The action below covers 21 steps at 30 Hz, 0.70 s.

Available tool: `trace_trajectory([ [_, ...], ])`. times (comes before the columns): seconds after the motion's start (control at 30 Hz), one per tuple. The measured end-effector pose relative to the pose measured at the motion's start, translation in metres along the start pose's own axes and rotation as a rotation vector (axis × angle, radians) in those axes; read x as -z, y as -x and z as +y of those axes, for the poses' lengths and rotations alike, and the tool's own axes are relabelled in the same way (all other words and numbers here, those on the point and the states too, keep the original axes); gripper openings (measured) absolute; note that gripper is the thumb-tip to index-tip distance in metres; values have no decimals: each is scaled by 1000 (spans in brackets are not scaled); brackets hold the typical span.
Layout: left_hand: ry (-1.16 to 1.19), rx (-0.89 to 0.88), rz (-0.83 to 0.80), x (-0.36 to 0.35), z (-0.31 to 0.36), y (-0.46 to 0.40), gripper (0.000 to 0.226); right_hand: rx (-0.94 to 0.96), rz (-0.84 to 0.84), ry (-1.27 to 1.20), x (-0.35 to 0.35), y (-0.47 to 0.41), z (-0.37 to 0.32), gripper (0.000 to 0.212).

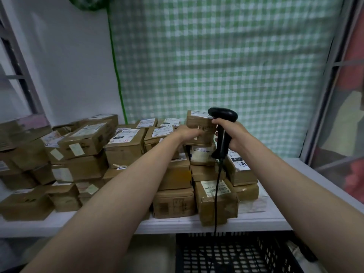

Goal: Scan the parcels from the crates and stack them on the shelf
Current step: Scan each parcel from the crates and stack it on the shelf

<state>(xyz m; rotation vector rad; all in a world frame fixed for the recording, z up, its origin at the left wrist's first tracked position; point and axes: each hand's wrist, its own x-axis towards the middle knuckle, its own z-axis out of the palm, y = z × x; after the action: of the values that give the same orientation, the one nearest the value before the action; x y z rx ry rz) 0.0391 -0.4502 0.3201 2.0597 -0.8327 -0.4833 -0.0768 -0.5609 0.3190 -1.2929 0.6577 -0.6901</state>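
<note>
A white shelf [232, 223] carries several brown cardboard parcels in stacks. My left hand [190, 133] reaches over them and touches the front face of the top parcel [202, 123], a taped brown box with a white label, on the tallest stack. The hand is blurred and its fingers look extended against the box. My right hand [229, 133] grips the handle of a black barcode scanner [223, 119], held upright just right of that parcel. The scanner's black cable [216, 194] hangs down in front of the stacks.
A black plastic crate [236, 253] stands below the shelf's front edge. Behind the shelf hangs a green checked curtain [216, 66], with a white wall at the left. Metal shelf posts [319, 107] rise at both sides. Bare shelf surface lies right of the stacks.
</note>
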Motion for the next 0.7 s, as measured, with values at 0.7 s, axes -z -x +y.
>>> trace_trajectory([
  [0.7, -624, -170, 148, 17, -115, 154, 69, -7, -137, 137, -42, 153, 64, 10],
])
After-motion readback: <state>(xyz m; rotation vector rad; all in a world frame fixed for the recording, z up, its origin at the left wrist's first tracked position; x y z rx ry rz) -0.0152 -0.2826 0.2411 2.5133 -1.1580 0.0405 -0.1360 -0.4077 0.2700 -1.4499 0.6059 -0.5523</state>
